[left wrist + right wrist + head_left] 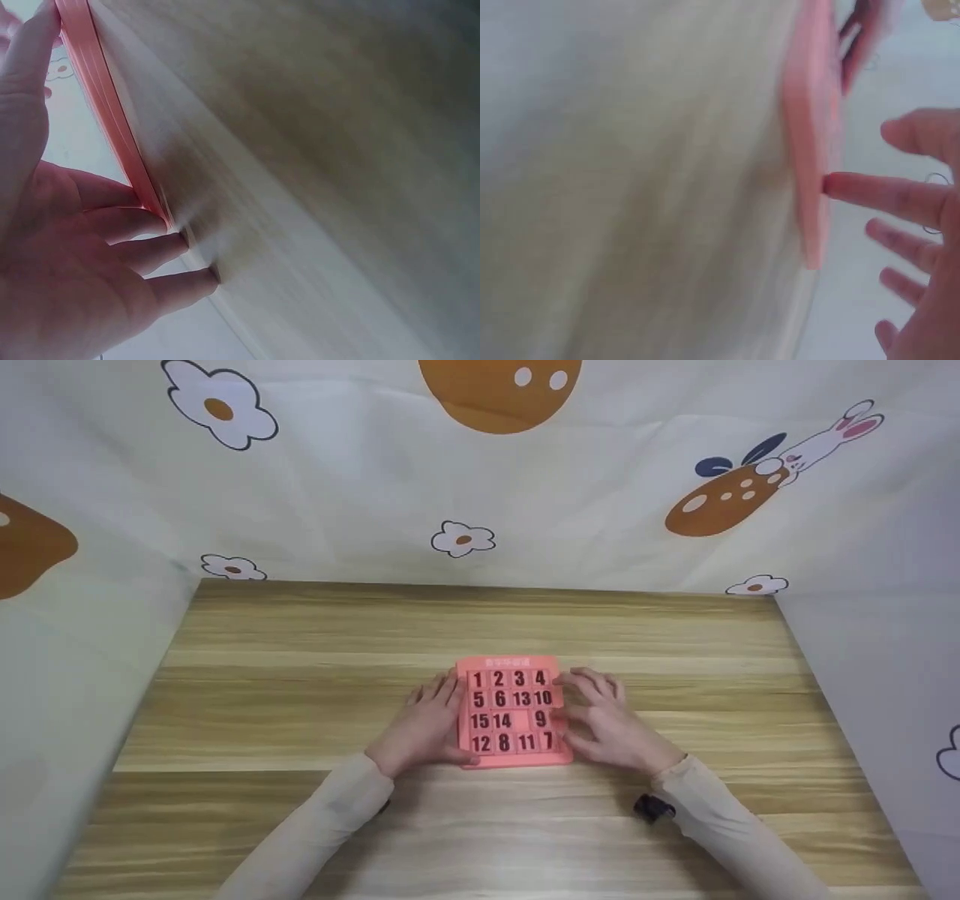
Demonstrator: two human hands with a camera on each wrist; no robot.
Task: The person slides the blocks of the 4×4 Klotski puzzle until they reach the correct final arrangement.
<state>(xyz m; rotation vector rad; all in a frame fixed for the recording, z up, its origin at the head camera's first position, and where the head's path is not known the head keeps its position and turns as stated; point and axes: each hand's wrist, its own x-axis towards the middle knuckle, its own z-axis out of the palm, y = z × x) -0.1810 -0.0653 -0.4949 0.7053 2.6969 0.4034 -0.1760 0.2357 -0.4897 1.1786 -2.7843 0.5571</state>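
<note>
A pink number slide puzzle (517, 761) lies flat on the table, its black-numbered tiles facing up. One gap shows in the third row, between the 14 and the 9. My left hand (427, 727) holds the puzzle's left side, thumb at the near left corner and fingers along the edge. In the left wrist view, that hand (82, 262) has its fingertips against the pink side wall and the tabletop. My right hand (611, 727) is at the right edge, fingers spread and slightly bent. The right wrist view shows its index fingertip (836, 185) touching the puzzle's rim (806, 150).
The wood-grain table (300, 660) extends around the puzzle on all sides. A pale cloth (360, 487) printed with flowers and a rabbit stands at the back and both sides. A small black object (654, 808) sits by the right wrist.
</note>
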